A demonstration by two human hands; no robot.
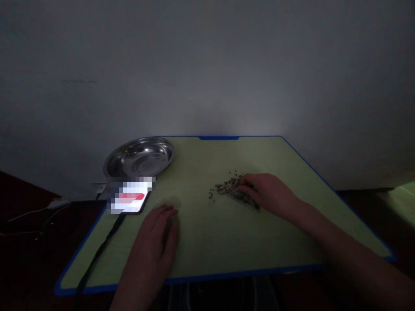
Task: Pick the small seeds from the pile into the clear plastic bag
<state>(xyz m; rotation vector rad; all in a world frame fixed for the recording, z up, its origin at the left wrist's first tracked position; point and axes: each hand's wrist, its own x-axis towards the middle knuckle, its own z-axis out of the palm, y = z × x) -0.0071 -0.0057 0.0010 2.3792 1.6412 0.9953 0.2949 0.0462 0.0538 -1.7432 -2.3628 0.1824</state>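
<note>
Right fingers (248,178) are pinching a bag (240,195), left fingers (164,214) curving loosely; I should be moving gently, lest grains (223,187) go rolling.

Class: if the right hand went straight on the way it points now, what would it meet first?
Probably the small dark bits scattered on the tabletop just beyond the right hand, though its height above the surface is hard to judge.
</note>
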